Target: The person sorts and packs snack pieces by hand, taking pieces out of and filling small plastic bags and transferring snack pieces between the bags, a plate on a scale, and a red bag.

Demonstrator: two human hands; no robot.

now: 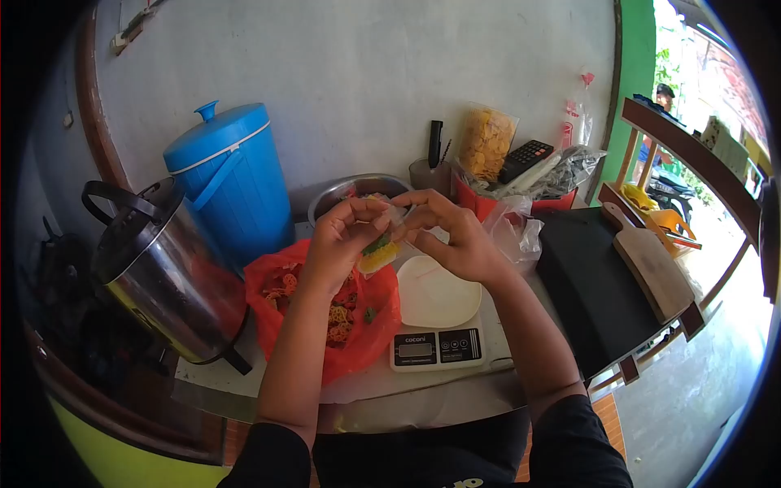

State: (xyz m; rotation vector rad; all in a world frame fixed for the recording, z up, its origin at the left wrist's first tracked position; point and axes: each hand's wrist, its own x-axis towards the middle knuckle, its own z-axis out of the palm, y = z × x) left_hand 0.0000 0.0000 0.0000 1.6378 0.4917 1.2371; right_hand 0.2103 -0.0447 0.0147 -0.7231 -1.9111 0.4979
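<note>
Between my two hands, above the table, is a small clear plastic bag [378, 256] with yellow and green pieces in its bottom. My left hand [346, 240] pinches the top of the bag from the left side. The fingertips of my right hand [449, 242] close on its top from the right. Below my left forearm lies an open red plastic bag [370, 354] holding colourful wheel-shaped crackers [340, 321]. A white kitchen scale [439, 302] stands beside it, under my right hand. Its plate bears nothing visible but a thin reddish line.
Behind my hands sits a steel bowl [325, 195], partly hidden. A steel pot [167, 276] and a blue drink cooler [232, 179] stand left. Toward the right are a red basket [476, 199], a tub of chips [486, 146], a black box [598, 281] and a wooden cutting board [647, 264].
</note>
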